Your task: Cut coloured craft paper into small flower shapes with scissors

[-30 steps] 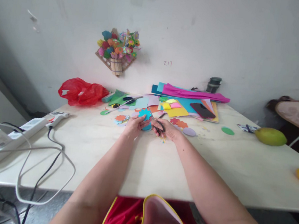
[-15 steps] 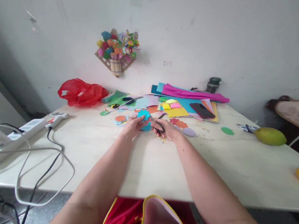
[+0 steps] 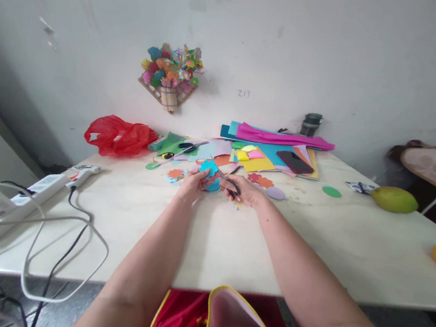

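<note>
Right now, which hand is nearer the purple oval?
Right. The right hand, holding the scissors, is just left of the purple oval; the left hand, holding a blue flower cutout, is farther left, beyond the right one.

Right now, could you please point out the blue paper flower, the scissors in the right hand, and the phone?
Blue paper flower (image 3: pixel 210 167): head view, near its middle.
Held scissors (image 3: pixel 236 190): head view, black handle.
Phone (image 3: pixel 295 162): head view, middle of its dark upper face.
</note>
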The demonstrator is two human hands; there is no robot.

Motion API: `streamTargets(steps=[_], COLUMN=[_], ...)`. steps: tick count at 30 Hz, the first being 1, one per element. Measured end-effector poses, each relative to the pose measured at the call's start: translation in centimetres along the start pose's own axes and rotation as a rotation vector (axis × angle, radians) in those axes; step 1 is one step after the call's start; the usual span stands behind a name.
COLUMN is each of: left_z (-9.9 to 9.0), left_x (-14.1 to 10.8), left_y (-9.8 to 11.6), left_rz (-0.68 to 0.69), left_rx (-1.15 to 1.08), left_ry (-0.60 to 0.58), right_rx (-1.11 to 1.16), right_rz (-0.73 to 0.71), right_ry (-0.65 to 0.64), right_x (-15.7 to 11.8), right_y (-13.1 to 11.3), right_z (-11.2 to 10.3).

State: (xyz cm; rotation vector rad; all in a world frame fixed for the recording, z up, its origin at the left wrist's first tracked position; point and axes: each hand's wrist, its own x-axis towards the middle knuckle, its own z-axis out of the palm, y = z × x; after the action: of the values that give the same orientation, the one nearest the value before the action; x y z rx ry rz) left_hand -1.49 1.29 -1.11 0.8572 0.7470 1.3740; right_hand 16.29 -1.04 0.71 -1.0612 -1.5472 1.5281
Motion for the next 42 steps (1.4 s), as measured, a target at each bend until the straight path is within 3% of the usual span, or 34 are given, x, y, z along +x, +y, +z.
streamTargets(steps=[32, 42], left_z=[-1.0, -1.5], left_x=[0.3, 0.6], left_y=[0.3, -0.1], left_rz=[-0.026, -0.027], left_rx=[0.047, 0.048], left_ry=[-0.050, -0.058], right_rx=[-0.131, -0.149], right_rz=[-0.003, 0.052], right_ry=[-0.005, 0.047], right_x=[-0.3, -1.0], right_y=[-0.2, -1.3], right_z=[-0.3, 0.4])
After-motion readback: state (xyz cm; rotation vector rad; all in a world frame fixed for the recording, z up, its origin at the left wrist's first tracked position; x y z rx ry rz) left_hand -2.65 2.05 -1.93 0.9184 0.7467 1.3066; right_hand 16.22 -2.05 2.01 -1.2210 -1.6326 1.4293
